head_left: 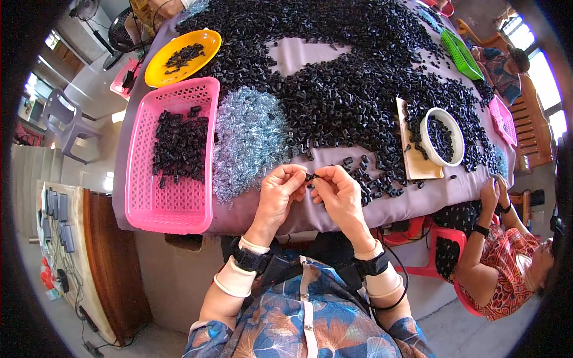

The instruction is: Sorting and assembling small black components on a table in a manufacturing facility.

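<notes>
Where both hands (pixel 278 196) (pixel 341 198) nearly meet, a black piece (pixel 308 177) seems pinched.

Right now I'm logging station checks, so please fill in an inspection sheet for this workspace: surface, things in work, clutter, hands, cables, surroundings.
Surface: purplish cloth over the table, creased at the front, mostly covered.
Things in work: small black part at the fingertips; loose black parts spread widely; clear bluish pieces heaped beside the pink basket, which holds black parts.
Clutter: yellow plate and white bowl, both holding black parts.
Hands: left and right pinch at the small part.
Cables: black cable loops beside the right forearm.
Surroundings: seated person at right; grey chair at left.
</notes>
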Action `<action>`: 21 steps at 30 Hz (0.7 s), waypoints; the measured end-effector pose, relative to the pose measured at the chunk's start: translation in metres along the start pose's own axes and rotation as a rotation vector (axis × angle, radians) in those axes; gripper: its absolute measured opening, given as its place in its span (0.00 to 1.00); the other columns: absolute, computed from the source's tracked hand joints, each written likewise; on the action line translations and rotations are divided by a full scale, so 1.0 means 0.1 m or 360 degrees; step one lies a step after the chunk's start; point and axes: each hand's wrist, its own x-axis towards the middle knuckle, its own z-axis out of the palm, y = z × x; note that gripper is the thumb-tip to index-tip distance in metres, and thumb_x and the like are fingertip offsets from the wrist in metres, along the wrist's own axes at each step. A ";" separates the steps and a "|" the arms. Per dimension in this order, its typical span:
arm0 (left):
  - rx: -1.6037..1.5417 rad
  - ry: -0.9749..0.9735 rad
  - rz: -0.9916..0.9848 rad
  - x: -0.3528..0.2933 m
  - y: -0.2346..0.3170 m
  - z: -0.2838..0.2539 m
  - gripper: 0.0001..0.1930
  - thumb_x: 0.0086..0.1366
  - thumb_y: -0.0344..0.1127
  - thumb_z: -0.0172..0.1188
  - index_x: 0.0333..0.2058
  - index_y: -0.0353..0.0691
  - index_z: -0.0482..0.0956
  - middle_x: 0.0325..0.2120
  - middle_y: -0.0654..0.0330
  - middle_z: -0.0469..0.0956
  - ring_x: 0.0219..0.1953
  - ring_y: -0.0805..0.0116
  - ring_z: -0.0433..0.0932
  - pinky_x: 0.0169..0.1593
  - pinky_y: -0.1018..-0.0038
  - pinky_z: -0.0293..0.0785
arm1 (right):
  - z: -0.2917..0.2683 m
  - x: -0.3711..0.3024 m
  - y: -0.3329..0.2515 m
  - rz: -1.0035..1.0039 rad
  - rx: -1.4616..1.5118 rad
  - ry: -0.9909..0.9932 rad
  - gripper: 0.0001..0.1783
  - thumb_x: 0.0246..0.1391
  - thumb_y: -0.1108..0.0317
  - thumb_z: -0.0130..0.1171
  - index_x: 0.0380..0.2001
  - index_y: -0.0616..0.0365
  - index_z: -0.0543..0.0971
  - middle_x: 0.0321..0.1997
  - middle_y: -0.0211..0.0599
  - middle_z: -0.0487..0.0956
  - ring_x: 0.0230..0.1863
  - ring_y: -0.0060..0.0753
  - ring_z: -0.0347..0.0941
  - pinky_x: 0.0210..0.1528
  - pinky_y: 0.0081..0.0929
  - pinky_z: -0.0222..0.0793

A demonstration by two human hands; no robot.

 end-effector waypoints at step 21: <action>0.0407 -0.0060 0.0052 -0.03 0.00 -0.01 0.07 0.63 0.34 0.59 0.38 0.41 0.79 0.25 0.69 0.77 0.24 0.81 0.72 0.27 0.84 0.67 | 0.03 -0.10 0.09 0.0199 0.0176 -0.0049 0.04 0.55 0.74 0.56 0.35 0.61 0.74 0.22 0.26 0.74 0.21 0.13 0.67 0.22 0.14 0.64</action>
